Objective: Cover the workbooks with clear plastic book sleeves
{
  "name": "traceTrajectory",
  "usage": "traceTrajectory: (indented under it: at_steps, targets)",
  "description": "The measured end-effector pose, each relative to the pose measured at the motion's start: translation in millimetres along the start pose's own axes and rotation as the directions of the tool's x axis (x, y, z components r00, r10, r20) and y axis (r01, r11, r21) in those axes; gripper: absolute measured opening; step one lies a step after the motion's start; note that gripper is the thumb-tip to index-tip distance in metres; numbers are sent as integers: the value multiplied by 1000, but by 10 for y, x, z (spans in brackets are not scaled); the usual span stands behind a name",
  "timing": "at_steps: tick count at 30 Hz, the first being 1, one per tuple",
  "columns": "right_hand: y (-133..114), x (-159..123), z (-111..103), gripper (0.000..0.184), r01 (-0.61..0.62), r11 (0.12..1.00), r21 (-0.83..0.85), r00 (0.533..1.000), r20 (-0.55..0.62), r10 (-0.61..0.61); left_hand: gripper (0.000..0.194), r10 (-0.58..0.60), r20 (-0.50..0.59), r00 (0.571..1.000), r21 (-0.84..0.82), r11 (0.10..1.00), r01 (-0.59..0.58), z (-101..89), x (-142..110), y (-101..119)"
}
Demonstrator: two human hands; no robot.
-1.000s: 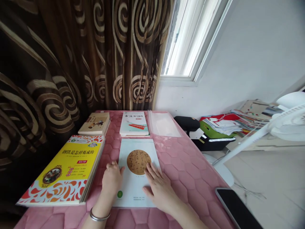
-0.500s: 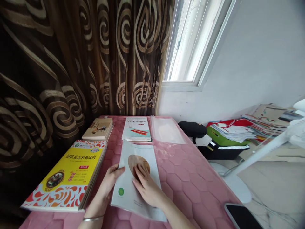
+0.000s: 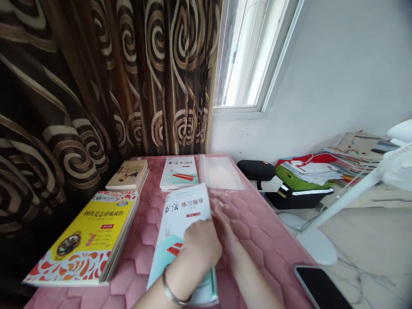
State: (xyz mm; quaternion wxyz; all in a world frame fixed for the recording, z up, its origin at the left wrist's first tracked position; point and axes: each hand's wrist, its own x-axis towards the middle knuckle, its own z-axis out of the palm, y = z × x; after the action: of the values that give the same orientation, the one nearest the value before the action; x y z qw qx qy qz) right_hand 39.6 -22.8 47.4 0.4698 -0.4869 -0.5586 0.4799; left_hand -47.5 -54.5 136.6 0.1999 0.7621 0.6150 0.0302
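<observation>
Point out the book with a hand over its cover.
The pale book at front centre: the left hand is over its cover. No hand covers the matching book behind, yellow book or tan book.

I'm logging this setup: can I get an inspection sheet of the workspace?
Surface: pink table, hexagon-patterned
Job's things: booklet, front cover showing
Clutter: yellow-topped stack left; brown books, white books, plastic sleeve farther back; phone right
Left hand: across the booklet, fingers partly hidden
Right hand: at its right edge, blurred
Cables: cords on the floor by the fan
Surroundings: curtain, window, piled papers
</observation>
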Motion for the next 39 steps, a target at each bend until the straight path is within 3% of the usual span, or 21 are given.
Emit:
traceTrajectory:
  at_steps: [2, 4, 7, 11, 17, 22, 25, 29, 34, 39]
  targets:
    - [85, 62, -244, 74, -123, 986, 109, 991, 71, 115, 37, -15, 110, 994, -7, 1000, 16, 312, 153, 134]
    - [217, 113, -398, 63, -178, 975, 131, 982, 88, 167, 37, -8, 137, 991, -23, 1000, 11, 511, 226, 187]
    - [426, 194, -456, 54, -139, 990, 5, 990, 25, 138, 40, 41, 143, 989, -60, 998, -33, 579, 208, 108]
    - [595, 290, -388, 42, -72, 978, -195, 995, -83, 57, 43, 127, -36, 991, 5, 992, -127, 499, 211, -309]
    - [665, 339, -330, 38, -87, 907, -413, 987, -160, 22, 57, 110, -150, 983, 141, 986, -89, 629, 408, -1180]
    - [669, 320, -302, 40, -80, 900, -428, 990, -140, 22, 59, -6, -264, 964, 146, 988, 46, 736, 398, -1525]
    - [666, 310, -292, 42, -67, 897, -437, 989, -146, 3, 52, -76, -383, 921, 66, 992, 109, 736, 381, -1613]
    - [643, 300, -292, 47, -23, 901, -433, 985, -166, -55, 41, -109, -501, 858, -87, 993, 76, 680, 420, -1667]
    - [568, 290, -342, 57, -76, 950, -303, 972, -236, 2, 34, -265, -471, 841, -478, 878, 9, 600, 517, -1638]
    - [561, 336, -461, 52, -179, 928, -326, 954, -288, 83, 33, -348, -430, 833, -520, 850, 86, 608, 685, -1581]
